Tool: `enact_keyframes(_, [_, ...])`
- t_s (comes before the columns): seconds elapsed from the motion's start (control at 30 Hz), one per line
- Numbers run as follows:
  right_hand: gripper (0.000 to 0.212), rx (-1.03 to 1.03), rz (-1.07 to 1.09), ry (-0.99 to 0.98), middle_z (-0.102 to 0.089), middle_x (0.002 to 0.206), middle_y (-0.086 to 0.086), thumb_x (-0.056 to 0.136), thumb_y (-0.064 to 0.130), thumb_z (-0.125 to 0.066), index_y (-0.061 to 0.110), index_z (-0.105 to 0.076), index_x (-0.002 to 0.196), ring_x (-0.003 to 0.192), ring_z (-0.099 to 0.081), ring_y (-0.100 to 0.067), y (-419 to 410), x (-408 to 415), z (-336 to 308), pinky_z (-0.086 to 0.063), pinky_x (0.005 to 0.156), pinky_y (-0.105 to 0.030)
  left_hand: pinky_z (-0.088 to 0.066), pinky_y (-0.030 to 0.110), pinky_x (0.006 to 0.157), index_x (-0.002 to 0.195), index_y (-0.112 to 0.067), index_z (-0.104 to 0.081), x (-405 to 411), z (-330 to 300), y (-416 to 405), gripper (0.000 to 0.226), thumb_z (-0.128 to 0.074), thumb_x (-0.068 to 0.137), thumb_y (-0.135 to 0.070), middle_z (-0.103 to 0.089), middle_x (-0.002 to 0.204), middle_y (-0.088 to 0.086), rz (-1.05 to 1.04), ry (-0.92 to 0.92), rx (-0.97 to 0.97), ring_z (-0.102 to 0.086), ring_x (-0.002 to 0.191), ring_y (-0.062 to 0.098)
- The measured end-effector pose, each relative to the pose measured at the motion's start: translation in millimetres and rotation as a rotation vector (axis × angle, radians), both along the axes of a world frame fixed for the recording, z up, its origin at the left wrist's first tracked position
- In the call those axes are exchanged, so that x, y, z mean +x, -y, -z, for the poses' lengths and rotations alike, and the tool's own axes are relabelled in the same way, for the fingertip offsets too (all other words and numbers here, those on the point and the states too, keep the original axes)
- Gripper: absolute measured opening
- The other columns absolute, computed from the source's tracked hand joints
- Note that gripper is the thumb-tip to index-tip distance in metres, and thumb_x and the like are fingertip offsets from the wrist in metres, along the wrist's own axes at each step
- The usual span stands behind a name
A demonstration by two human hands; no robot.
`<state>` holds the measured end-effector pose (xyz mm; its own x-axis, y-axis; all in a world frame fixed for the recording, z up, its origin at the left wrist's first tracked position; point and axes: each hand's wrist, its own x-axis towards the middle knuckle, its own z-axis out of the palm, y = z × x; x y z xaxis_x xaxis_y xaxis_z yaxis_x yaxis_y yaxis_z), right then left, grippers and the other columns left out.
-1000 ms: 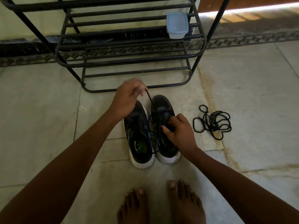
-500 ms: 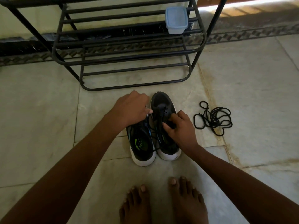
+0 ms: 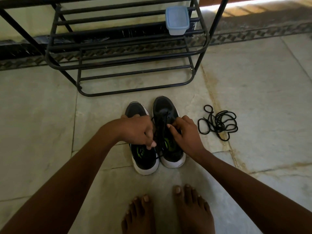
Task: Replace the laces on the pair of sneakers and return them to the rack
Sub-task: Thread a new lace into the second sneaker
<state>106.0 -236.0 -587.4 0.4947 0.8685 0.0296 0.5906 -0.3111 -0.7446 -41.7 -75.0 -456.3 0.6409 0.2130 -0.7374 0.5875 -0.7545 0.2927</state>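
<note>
Our hands were both down at the sneakers. Our left hand [image 3: 135,130] lay over the left sneaker [image 3: 143,149], fingers curled, thumb and forefinger pinching a strand of the black lace [image 3: 160,132]. Our right hand [image 3: 184,132] gripped the upper of the right sneaker [image 3: 167,132] at the eyelets, fingers bent around its edge; whether it also pinched the lace we could not tell.

The pair stood side by side on the tiled floor [image 3: 253,81], toes toward the shoe rack [image 3: 118,65], heels toward our bare feet [image 3: 168,211]. We judged the task to be in its early or middle part: a lace ran loosely over the right sneaker's tongue, but we could not say whether it was going in or coming out. The left sneaker's lacing was hidden under our hand. A loose black lace [image 3: 217,124] lay in a tangle on the floor just right of the pair, apart from it. Finishing the lacing on both sneakers and setting them on the rack seemed left to do.

A small lidded plastic container [image 3: 177,20] sat on a rack shelf near its right end. The lower shelves showed only bars, and nothing lay between the sneakers and the rack. The tangle would need sorting before threading.
</note>
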Motion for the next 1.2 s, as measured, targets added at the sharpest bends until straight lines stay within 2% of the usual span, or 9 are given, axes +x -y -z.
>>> enact_keyframes(0.13, [0.021,0.005,-0.004,-0.019,-0.05,0.083,0.004,0.099,0.037,-0.062,0.02,-0.058,0.087,0.082,-0.048,-0.015,-1,1,1,-0.035,0.07,-0.022,-0.035,0.042,0.1,0.069,-0.021,-0.07,11,22,1,0.048,-0.058,0.097,-0.057,-0.072,0.076,-0.006,-0.288,0.246,0.248,-0.064,0.083,0.012])
enact_keyframes(0.23, [0.021,0.008,-0.011,-0.012,-0.05,0.082,0.003,0.098,0.037,-0.061,0.02,-0.056,0.088,0.082,-0.048,-0.015,-1,1,3,-0.036,0.07,-0.024,-0.051,0.045,0.092,0.092,-0.022,-0.067,20,41,0,0.018,-0.067,0.095,-0.039,-0.07,0.095,-0.001,-0.337,0.392,0.431,-0.065,0.097,0.024])
enact_keyframes(0.3, [0.021,0.012,-0.015,-0.008,-0.05,0.082,0.002,0.098,0.036,-0.062,0.019,-0.055,0.088,0.081,-0.048,-0.015,-1,1,3,-0.036,0.07,-0.025,-0.045,0.041,0.093,0.114,-0.028,-0.062,21,50,2,0.026,-0.071,0.09,-0.032,-0.069,0.101,-0.006,-0.304,0.372,0.451,-0.061,0.108,0.024])
enact_keyframes(0.43, [0.021,0.004,-0.019,0.0,-0.049,0.086,0.001,0.098,0.039,-0.06,0.02,-0.054,0.092,0.084,-0.048,-0.017,-1,2,5,-0.038,0.071,-0.025,-0.033,0.035,0.08,0.118,-0.032,-0.062,18,57,7,0.039,-0.066,0.082,-0.019,-0.05,0.068,-0.015,-0.313,0.47,0.551,-0.062,0.092,0.018])
enact_keyframes(0.6, [0.023,-0.014,-0.017,-0.003,-0.048,0.087,0.002,0.097,0.043,-0.059,0.021,-0.052,0.094,0.085,-0.047,-0.018,-2,1,9,-0.034,0.07,-0.021,-0.055,0.025,0.078,0.112,-0.018,-0.07,18,48,9,0.032,-0.073,0.08,-0.012,-0.066,0.065,-0.012,-0.681,0.61,0.211,-0.063,0.068,0.001])
enact_keyframes(0.73, [0.024,-0.015,-0.027,-0.007,-0.049,0.088,0.002,0.096,0.045,-0.059,0.022,-0.053,0.096,0.085,-0.048,-0.017,-2,2,7,-0.035,0.071,-0.021,-0.055,0.021,0.076,0.082,-0.018,-0.081,24,38,5,0.007,-0.075,0.085,-0.017,-0.075,0.074,-0.006,-0.744,0.502,0.113,-0.067,0.071,0.001])
enact_keyframes(0.8, [0.026,-0.023,-0.039,-0.001,-0.05,0.089,0.002,0.096,0.048,-0.057,0.022,-0.054,0.097,0.086,-0.048,-0.017,-2,0,7,-0.036,0.071,-0.022,-0.059,0.03,0.081,0.068,-0.017,-0.079,25,38,2,0.019,-0.073,0.086,-0.018,-0.075,0.068,-0.003,-0.72,0.397,0.078,-0.071,0.072,0.008])
enact_keyframes(1.07, [0.026,-0.034,-0.013,0.029,-0.048,0.093,0.001,0.096,0.046,-0.06,0.02,-0.056,0.098,0.091,-0.045,-0.017,2,-4,1,-0.039,0.068,-0.023,-0.041,0.021,0.051,0.082,-0.009,-0.073,23,3,-9,0.014,-0.068,0.093,-0.015,-0.072,0.066,0.004,-0.832,0.412,-0.068,-0.054,0.047,0.008])
enact_keyframes(1.2, [0.026,-0.038,-0.016,0.022,-0.048,0.094,0.002,0.096,0.046,-0.06,0.02,-0.055,0.099,0.092,-0.045,-0.016,2,-5,-1,-0.039,0.068,-0.021,-0.042,0.022,0.058,0.095,-0.008,-0.075,12,-34,-14,0.009,-0.07,0.094,-0.016,-0.072,0.075,-0.001,-0.897,0.655,-0.063,-0.058,0.052,-0.005])
